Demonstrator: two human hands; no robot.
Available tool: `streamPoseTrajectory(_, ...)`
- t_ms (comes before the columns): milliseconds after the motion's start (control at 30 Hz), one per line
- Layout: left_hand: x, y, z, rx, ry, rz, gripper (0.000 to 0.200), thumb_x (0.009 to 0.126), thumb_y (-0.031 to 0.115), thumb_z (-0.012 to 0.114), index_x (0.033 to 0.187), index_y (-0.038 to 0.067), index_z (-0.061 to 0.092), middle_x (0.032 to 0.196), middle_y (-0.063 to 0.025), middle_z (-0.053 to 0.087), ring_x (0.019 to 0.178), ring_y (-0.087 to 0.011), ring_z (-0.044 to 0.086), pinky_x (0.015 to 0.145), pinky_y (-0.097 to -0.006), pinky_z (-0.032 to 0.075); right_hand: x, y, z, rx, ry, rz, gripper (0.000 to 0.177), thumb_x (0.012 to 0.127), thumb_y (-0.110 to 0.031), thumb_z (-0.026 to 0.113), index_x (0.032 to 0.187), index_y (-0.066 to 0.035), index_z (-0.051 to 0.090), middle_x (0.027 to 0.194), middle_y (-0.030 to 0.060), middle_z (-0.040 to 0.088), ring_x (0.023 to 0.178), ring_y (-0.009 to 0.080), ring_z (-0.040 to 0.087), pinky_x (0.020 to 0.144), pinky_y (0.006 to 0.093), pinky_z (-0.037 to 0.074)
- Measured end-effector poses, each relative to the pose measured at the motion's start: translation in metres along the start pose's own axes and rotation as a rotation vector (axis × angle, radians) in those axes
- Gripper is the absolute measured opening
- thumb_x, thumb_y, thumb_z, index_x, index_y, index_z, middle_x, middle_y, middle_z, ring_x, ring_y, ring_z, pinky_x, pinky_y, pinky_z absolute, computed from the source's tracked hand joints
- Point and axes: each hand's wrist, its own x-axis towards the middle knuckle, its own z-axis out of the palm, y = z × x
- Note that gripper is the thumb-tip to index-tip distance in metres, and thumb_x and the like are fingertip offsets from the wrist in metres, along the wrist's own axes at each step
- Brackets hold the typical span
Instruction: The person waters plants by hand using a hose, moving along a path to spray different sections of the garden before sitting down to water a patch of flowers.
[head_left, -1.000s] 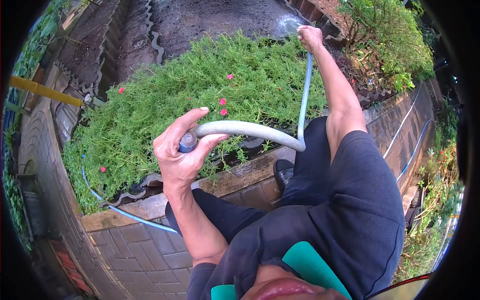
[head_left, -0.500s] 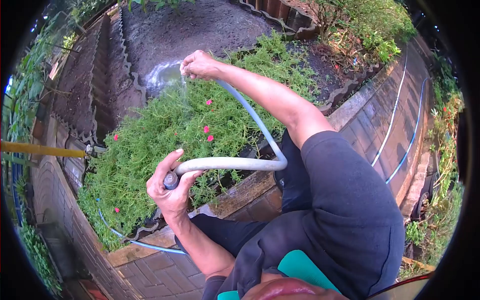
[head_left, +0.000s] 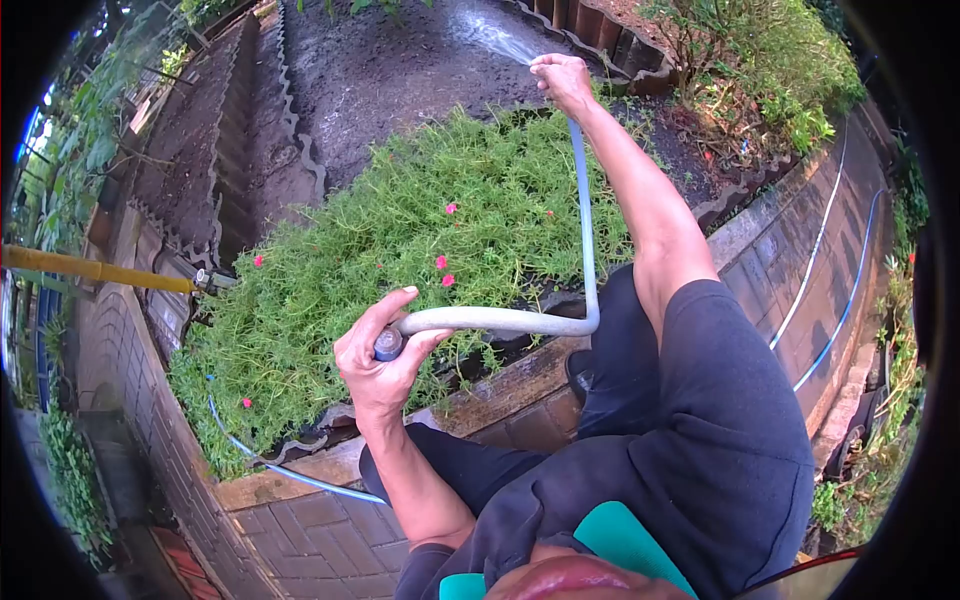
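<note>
A grey garden hose point(head_left: 500, 320) runs between both hands, bending sharply near my knee. My left hand point(head_left: 378, 365) is closed around one stretch of it, with the thumb and a finger on either side. A dark round fitting point(head_left: 388, 344) shows in that palm. Out at arm's length, my right hand point(head_left: 562, 82) grips the hose's far end, its fingers pinched at the mouth. A fan of water point(head_left: 495, 40) sprays from there onto dark soil point(head_left: 400, 75). Below the hands spreads a bed of low green plants point(head_left: 350, 240) with a few pink flowers point(head_left: 441, 262).
A stone kerb point(head_left: 290, 480) edges the plants beside a brick path point(head_left: 310, 540). At left, a yellow pole point(head_left: 100, 268) juts in. Thin hoses point(head_left: 840, 310) lie along the path at right. Corrugated edging point(head_left: 232, 150) divides the soil, and a bush point(head_left: 760, 70) grows at upper right.
My right hand has swung up and to the right with the hose end. The spray now lands farther out on bare soil rather than at the plants' edge. My left hand keeps its hold.
</note>
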Motion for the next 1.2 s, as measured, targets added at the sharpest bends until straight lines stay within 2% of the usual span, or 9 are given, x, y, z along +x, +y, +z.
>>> streamPoseTrajectory(200, 0.002, -0.002, 0.008, 0.016, 0.016, 0.042, 0.051, 0.06, 0.009, 0.088, 0.106, 0.001, 0.068, 0.076, -0.0026, 0.065, 0.069, -0.0083, 0.06, 0.062, -0.0214, 0.046, 0.011, 0.013, 0.003, 0.0, 0.061, -0.005, 0.005, 0.078, -0.01, 0.068, 0.081, -0.011, 0.073, 0.071, -0.0003, 0.069, 0.055, 0.0052, 0.06, 0.051, 0.0221, 0.047)
streamPoseTrajectory(333, 0.003, -0.002, 0.006, 0.042, 0.011, 0.068, 0.052, 0.06, 0.009, 0.088, 0.107, 0.001, 0.068, 0.072, -0.0027, 0.064, 0.066, -0.0081, 0.059, 0.061, -0.0212, 0.045, -0.002, -0.004, 0.014, -0.04, -0.092, 0.032, 0.004, 0.08, -0.012, 0.069, 0.083, -0.012, 0.072, 0.068, -0.0014, 0.067, 0.054, 0.004, 0.058, 0.047, 0.0216, 0.045)
streamPoseTrajectory(433, 0.003, -0.003, 0.006, 0.016, -0.008, 0.022, 0.049, 0.06, 0.01, 0.088, 0.104, 0.0, 0.068, 0.086, -0.0069, 0.07, 0.071, -0.0099, 0.063, 0.064, -0.0236, 0.05, -0.014, -0.018, 0.033, 0.02, -0.196, 0.005, 0.005, 0.081, -0.013, 0.069, 0.086, -0.013, 0.072, 0.066, -0.0016, 0.065, 0.054, 0.0029, 0.057, 0.045, 0.0208, 0.043)
streamPoseTrajectory(600, 0.003, -0.001, 0.005, 0.013, -0.006, 0.047, 0.051, 0.06, 0.01, 0.088, 0.106, 0.001, 0.068, 0.075, -0.0039, 0.066, 0.067, -0.008, 0.06, 0.06, -0.0219, 0.045, -0.039, -0.044, 0.05, 0.021, -0.342, -0.062, 0.007, 0.083, -0.012, 0.065, 0.086, -0.011, 0.071, 0.069, 0.0001, 0.066, 0.055, 0.0034, 0.057, 0.048, 0.0212, 0.045)
streamPoseTrajectory(667, 0.002, -0.002, 0.005, 0.016, 0.012, 0.083, 0.053, 0.059, 0.011, 0.088, 0.107, 0.001, 0.067, 0.07, -0.0025, 0.064, 0.065, -0.0071, 0.058, 0.058, -0.0212, 0.043, -0.038, -0.047, 0.048, 0.007, -0.218, -0.101, 0.007, 0.082, -0.01, 0.065, 0.083, -0.01, 0.071, 0.07, 0.0003, 0.067, 0.056, 0.0042, 0.058, 0.049, 0.0215, 0.046)
streamPoseTrajectory(833, -0.003, 0.006, 0.0, 0.001, 0.0, 0.015, 0.05, 0.059, 0.009, 0.089, 0.105, 0.0, 0.069, 0.081, -0.0069, 0.069, 0.07, -0.0097, 0.063, 0.063, -0.0233, 0.049, -0.014, -0.027, 0.041, 0.069, -0.008, -0.13, 0.005, 0.081, -0.014, 0.068, 0.083, -0.009, 0.07, 0.066, -0.0027, 0.064, 0.054, 0.0029, 0.057, 0.047, 0.02, 0.045)
streamPoseTrajectory(867, -0.003, 0.005, 0.001, 0.003, -0.004, 0.015, 0.05, 0.059, 0.009, 0.089, 0.104, 0.0, 0.069, 0.082, -0.0071, 0.069, 0.07, -0.01, 0.063, 0.063, -0.0234, 0.049, -0.01, -0.027, 0.039, 0.059, 0.005, -0.108, 0.007, 0.081, -0.01, 0.065, 0.08, -0.011, 0.072, 0.069, 0.0009, 0.069, 0.057, 0.0057, 0.061, 0.056, 0.0234, 0.051)
streamPoseTrajectory(1000, 0.0, 0.0, 0.006, 0.017, -0.001, 0.029, 0.05, 0.059, 0.008, 0.089, 0.104, 0.0, 0.069, 0.084, -0.0075, 0.07, 0.071, -0.0106, 0.064, 0.064, -0.024, 0.05, -0.014, -0.039, 0.035, 0.073, 0.047, -0.197, 0.007, 0.081, -0.012, 0.068, 0.086, -0.01, 0.071, 0.069, -0.0029, 0.066, 0.056, 0.0034, 0.059, 0.051, 0.0195, 0.046)
streamPoseTrajectory(1200, 0.002, 0.004, 0.01, 0.043, -0.033, 0.024, 0.05, 0.059, 0.01, 0.089, 0.104, 0.0, 0.069, 0.085, -0.008, 0.07, 0.07, -0.0105, 0.064, 0.064, -0.0239, 0.05, -0.013, -0.037, 0.031, 0.095, 0.024, -0.203, 0.008, 0.082, -0.012, 0.065, 0.086, -0.012, 0.072, 0.076, -0.0002, 0.07, 0.061, 0.0049, 0.062, 0.055, 0.0215, 0.049)
